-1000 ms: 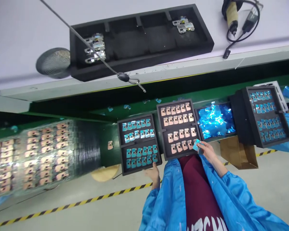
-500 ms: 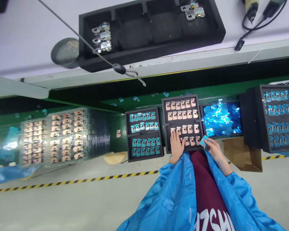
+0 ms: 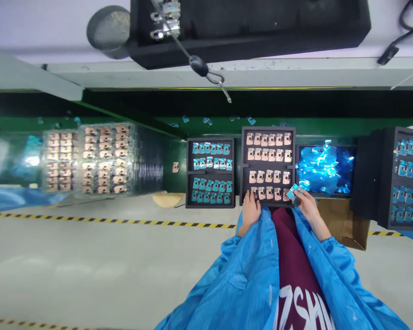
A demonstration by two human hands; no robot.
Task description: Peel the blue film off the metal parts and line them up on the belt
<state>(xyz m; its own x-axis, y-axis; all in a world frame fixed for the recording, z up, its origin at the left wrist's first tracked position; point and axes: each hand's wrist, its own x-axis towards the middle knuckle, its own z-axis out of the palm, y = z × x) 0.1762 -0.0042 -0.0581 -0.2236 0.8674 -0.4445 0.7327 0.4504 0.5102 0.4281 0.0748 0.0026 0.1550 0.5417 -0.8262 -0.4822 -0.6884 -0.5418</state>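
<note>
In the head view, my right hand point(image 3: 309, 207) pinches a small metal part with a blue face point(image 3: 292, 193) at the near right corner of the middle black tray point(image 3: 265, 165). That tray holds several rows of copper-coloured parts point(image 3: 269, 176). At its near left corner lies my left hand point(image 3: 251, 211), fingers extended onto the tray's edge beside a copper-coloured part point(image 3: 254, 193). Whether those fingertips touch the part, I cannot tell. Just right of the tray, a black bin holds a heap of shiny blue film pieces point(image 3: 321, 167).
Left of the middle tray stands another black tray point(image 3: 209, 173) of blue-faced parts. Stacked clear trays point(image 3: 105, 160) of copper-coloured parts stand farther left. A tall black tray stack point(image 3: 371, 176) and a cardboard box point(image 3: 358, 229) are on the right. A cable hook point(image 3: 226, 91) hangs above.
The camera view has shifted. My left hand has drawn back from the copper-coloured parts to the tray's near edge. My right hand still holds the blue-faced metal part.
</note>
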